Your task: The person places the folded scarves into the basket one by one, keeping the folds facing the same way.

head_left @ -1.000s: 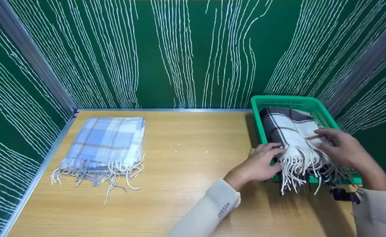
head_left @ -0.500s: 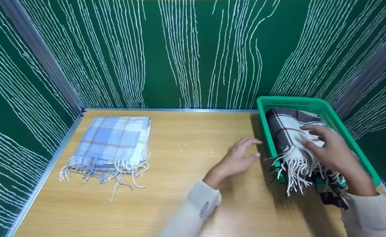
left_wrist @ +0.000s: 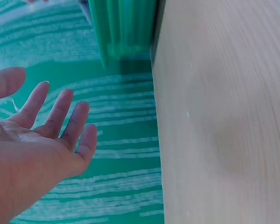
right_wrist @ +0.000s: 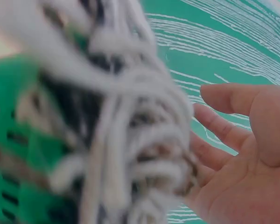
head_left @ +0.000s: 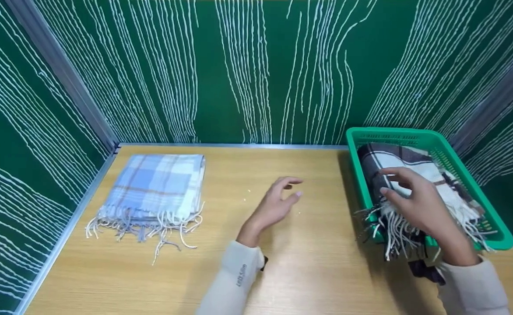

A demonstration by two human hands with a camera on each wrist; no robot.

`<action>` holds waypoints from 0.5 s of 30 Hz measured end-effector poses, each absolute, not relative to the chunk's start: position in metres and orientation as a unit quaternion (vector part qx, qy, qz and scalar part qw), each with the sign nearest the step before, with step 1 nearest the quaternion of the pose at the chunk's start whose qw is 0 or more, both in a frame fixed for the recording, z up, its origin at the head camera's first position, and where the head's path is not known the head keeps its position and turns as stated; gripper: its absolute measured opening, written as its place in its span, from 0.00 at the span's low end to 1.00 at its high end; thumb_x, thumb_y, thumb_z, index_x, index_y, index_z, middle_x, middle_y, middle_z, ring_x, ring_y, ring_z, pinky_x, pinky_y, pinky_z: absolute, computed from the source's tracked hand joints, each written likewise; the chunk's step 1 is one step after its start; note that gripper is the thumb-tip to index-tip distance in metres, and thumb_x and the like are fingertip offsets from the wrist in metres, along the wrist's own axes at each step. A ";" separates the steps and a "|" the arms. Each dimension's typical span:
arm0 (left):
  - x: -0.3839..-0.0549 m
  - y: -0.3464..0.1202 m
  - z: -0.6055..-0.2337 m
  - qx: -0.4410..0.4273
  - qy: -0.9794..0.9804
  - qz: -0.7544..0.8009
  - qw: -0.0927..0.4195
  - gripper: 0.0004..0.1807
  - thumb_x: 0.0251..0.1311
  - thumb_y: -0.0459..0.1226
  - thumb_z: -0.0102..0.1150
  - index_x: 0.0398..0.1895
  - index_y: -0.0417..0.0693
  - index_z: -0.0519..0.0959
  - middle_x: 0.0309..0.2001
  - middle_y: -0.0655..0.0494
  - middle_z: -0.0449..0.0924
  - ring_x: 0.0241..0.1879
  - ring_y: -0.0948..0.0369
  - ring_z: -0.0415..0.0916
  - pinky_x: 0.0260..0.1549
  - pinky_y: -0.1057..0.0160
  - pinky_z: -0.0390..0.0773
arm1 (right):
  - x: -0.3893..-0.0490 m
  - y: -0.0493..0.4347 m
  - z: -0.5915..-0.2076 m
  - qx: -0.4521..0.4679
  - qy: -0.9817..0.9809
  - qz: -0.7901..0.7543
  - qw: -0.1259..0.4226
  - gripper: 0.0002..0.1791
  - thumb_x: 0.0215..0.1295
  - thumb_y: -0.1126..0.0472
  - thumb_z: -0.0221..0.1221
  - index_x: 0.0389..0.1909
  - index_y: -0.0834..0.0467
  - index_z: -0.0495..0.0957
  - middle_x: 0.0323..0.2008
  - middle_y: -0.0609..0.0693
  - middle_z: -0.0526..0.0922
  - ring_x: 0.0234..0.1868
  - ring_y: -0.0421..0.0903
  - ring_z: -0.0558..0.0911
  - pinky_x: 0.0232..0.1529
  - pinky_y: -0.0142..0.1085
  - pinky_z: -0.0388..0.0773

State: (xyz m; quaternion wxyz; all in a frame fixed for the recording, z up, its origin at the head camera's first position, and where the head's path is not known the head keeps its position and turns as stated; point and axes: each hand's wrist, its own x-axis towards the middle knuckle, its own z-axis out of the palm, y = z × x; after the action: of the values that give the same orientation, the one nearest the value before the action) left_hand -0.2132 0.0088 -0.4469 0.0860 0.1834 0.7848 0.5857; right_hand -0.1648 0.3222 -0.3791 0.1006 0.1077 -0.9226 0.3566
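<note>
Both hands [head_left: 274, 203] [head_left: 418, 203] loose, empty; stowing brown scarf [head_left: 407, 161] in 3 o'clock basket [head_left: 493, 218] looks done, so 9 o'clock's blue scarf [head_left: 156, 186] probably needs lifting.

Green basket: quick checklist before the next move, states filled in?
1. Left hand free: ok, fingers loosely curved above the table, holding nothing.
2. Right hand clear of the basket: not ok, it overlaps the basket's near side in the head view.
3. Right hand off the brown-and-white scarf: cannot tell, contact is unclear.
4. That scarf fully inside: not ok, fringe hangs over the near rim.
5. Blue plaid scarf folded flat: ok, on the table's left side.
</note>
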 end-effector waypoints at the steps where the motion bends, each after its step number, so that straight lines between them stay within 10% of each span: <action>1: -0.214 0.004 -0.448 0.178 0.783 0.590 0.084 0.22 0.80 0.39 0.52 0.72 0.49 0.74 0.73 0.52 0.70 0.73 0.46 0.65 0.71 0.41 0.68 | -0.165 0.320 -0.379 0.109 -0.922 0.357 0.102 0.22 0.76 0.68 0.60 0.68 0.65 0.75 0.65 0.71 0.76 0.65 0.74 0.74 0.63 0.75 0.66; 7: -0.218 -0.019 -0.455 0.154 0.783 0.600 0.063 0.21 0.80 0.37 0.52 0.71 0.45 0.74 0.71 0.50 0.72 0.73 0.43 0.65 0.74 0.38 0.61 | -0.164 0.306 -0.385 0.122 -0.918 0.357 0.118 0.21 0.74 0.70 0.61 0.66 0.66 0.76 0.62 0.69 0.79 0.62 0.70 0.78 0.63 0.69 0.71; 15: -0.219 -0.048 -0.462 0.126 0.782 0.609 0.049 0.20 0.79 0.36 0.51 0.70 0.43 0.74 0.70 0.46 0.73 0.72 0.41 0.65 0.74 0.38 0.60 | -0.162 0.287 -0.394 0.139 -0.912 0.363 0.133 0.21 0.72 0.72 0.63 0.64 0.64 0.79 0.57 0.63 0.84 0.57 0.61 0.83 0.55 0.32 0.76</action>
State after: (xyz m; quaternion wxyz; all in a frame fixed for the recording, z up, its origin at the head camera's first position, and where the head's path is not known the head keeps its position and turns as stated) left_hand -0.2189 -0.0484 -0.4616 0.0485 0.1262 0.7819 0.6086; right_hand -0.1615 0.2872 -0.3935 0.1333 0.1389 -0.9116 0.3633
